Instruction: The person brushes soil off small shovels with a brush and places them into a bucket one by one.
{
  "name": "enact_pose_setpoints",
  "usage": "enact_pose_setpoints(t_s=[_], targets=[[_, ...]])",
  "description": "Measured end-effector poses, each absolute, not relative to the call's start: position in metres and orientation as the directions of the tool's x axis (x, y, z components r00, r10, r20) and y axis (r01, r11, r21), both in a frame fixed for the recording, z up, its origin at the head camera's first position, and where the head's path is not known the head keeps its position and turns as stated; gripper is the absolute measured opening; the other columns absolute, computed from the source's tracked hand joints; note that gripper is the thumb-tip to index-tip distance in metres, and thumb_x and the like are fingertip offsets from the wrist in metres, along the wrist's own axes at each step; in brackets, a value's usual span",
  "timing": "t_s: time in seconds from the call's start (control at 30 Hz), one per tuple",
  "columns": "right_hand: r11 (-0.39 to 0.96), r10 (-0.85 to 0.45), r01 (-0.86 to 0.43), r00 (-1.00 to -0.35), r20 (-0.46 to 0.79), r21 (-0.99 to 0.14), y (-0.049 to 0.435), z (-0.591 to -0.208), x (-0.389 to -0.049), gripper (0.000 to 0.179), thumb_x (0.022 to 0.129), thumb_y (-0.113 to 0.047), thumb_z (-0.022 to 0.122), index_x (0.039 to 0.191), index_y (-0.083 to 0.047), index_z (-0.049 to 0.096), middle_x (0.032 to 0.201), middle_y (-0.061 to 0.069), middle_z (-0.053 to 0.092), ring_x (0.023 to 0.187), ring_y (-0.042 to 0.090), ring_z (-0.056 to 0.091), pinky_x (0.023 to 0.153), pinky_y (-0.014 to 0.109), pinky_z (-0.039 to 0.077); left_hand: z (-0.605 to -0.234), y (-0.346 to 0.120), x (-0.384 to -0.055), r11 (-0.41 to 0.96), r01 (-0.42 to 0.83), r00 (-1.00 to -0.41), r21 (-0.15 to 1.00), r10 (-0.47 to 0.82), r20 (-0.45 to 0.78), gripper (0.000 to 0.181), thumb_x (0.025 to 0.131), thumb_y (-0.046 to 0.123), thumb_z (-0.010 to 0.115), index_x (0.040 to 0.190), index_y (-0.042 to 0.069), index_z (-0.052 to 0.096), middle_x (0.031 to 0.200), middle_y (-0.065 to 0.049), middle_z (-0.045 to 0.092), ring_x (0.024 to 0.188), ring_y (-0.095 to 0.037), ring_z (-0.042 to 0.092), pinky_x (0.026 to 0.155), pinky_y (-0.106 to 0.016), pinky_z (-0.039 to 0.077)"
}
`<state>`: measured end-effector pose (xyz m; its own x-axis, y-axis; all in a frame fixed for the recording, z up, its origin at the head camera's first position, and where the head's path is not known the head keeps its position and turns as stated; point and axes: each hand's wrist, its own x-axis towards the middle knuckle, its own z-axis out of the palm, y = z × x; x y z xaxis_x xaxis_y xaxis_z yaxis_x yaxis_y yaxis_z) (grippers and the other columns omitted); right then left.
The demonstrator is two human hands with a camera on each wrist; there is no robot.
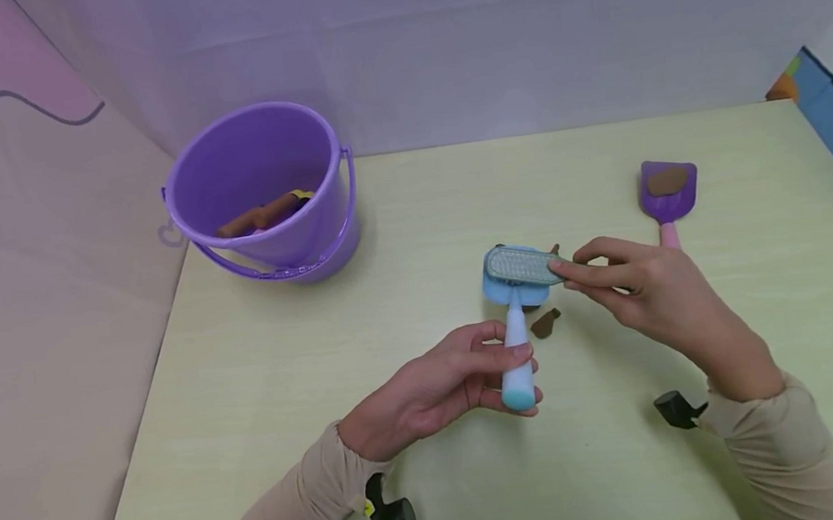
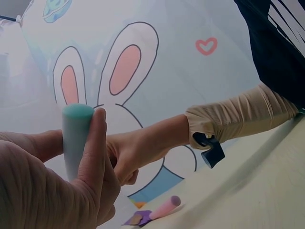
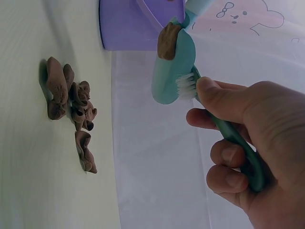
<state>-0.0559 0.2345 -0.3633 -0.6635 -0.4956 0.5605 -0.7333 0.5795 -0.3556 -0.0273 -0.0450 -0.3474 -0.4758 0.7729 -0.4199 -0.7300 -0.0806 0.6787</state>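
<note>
My left hand (image 1: pixel 465 372) grips the pale handle of a small blue toy shovel (image 1: pixel 496 290), held above the table with its blade pointing away. My right hand (image 1: pixel 645 288) holds a green brush (image 3: pixel 231 136). In the right wrist view the brush's white bristles (image 3: pixel 186 87) meet the blade's face, and a brown clay lump (image 3: pixel 167 43) sticks to the blade near the handle. Below, several brown clay pieces (image 3: pixel 57 88) lie on the table, mostly hidden behind the shovel in the head view. The left wrist view shows the handle's teal end (image 2: pixel 78 111).
A purple bucket (image 1: pixel 310 249) stands at the back left, with brown things and a bit of yellow inside. At the right lies a purple shovel (image 1: pixel 666 207) with a pink handle, brown clay on its blade. Printed cloth walls border the table (image 1: pixel 283 365).
</note>
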Motion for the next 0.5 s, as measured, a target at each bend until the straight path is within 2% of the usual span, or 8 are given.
enact_pose_setpoints(t_s=[0.23,0.5], targets=[[0.612,-0.497,-0.729,-0.656,0.569,-0.306,0.2303,-0.3625,-0.0539,0.045,0.109,-0.044,0.046,0.122,-0.016,0.079,0.100,0.005,0.074,0.063,0.008,0.056,0.056,0.014,0.042,-0.3434,-0.0463,-0.0264,-0.097,-0.745,-0.486,0.660,0.757,-0.437,0.012,0.107,0.012,0.052,0.117,0.005,0.054,0.095,-0.002,0.064,0.081,-0.016,0.073,0.084,-0.033,0.064],[0.613,-0.486,-0.743,-0.624,0.612,-0.270,0.2258,-0.3629,-0.0532,0.041,0.109,-0.040,0.048,0.120,-0.016,0.080,0.098,0.006,0.073,0.062,0.010,0.057,0.055,0.020,0.044,-0.3394,-0.0477,-0.0258,-0.107,-0.740,-0.493,0.664,0.759,-0.426,0.012,0.108,0.015,0.051,0.114,0.006,0.055,0.092,0.001,0.064,0.078,-0.013,0.071,0.084,-0.029,0.063]])
